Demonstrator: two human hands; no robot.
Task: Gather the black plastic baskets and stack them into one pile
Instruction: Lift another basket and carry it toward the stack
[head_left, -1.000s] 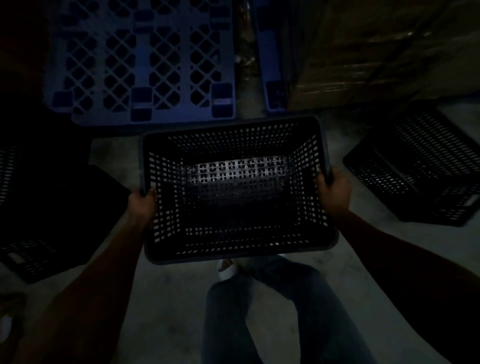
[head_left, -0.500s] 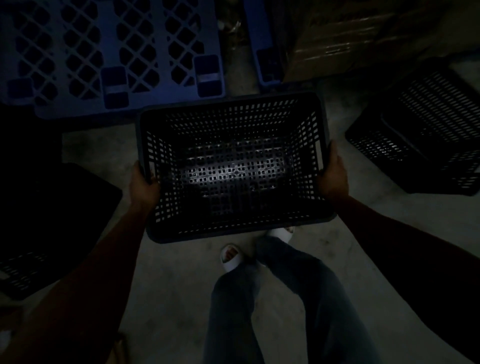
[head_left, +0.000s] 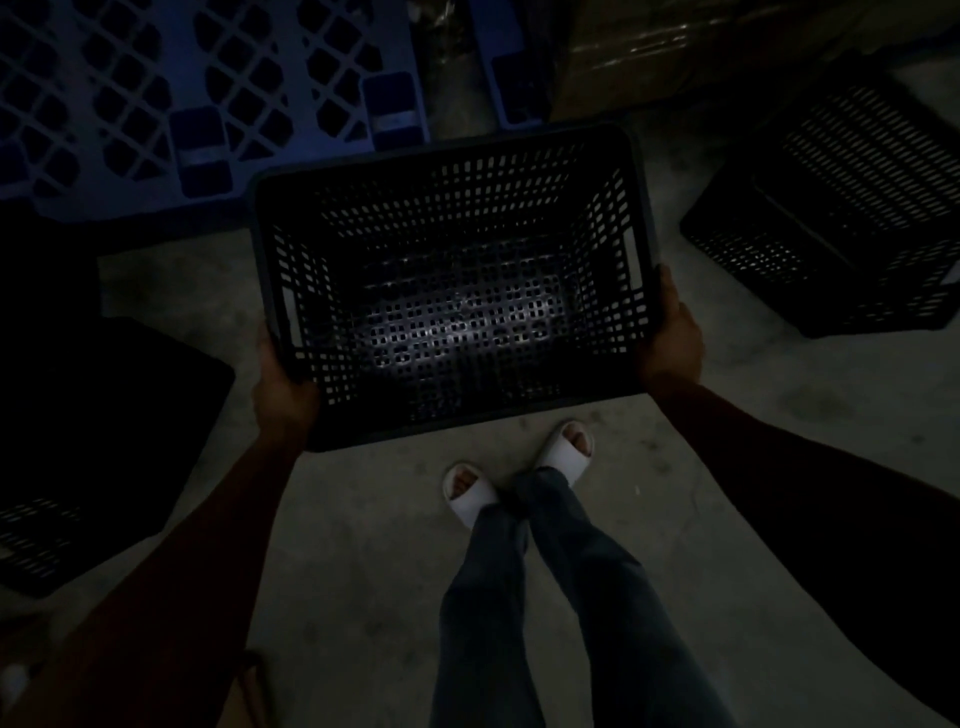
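Observation:
I carry an empty black perforated plastic basket (head_left: 452, 171) in front of me, its opening facing up, above the concrete floor. My left hand (head_left: 283, 392) grips its left rim and my right hand (head_left: 672, 338) grips its right rim. A second black basket (head_left: 841, 218) lies tipped on the floor at the right. Another black basket (head_left: 78, 467) sits in deep shadow at the left.
A blue plastic pallet (head_left: 156, 93) lies flat beyond the held basket at the upper left, a second blue pallet edge (head_left: 506, 67) beside it. Cardboard boxes (head_left: 675, 47) stand at the upper right. My legs and white sandals (head_left: 470, 491) are below the basket on bare concrete.
The basket has moved farther out from my body and a little right, and my feet now show below it. Both hands keep their grip on the rims.

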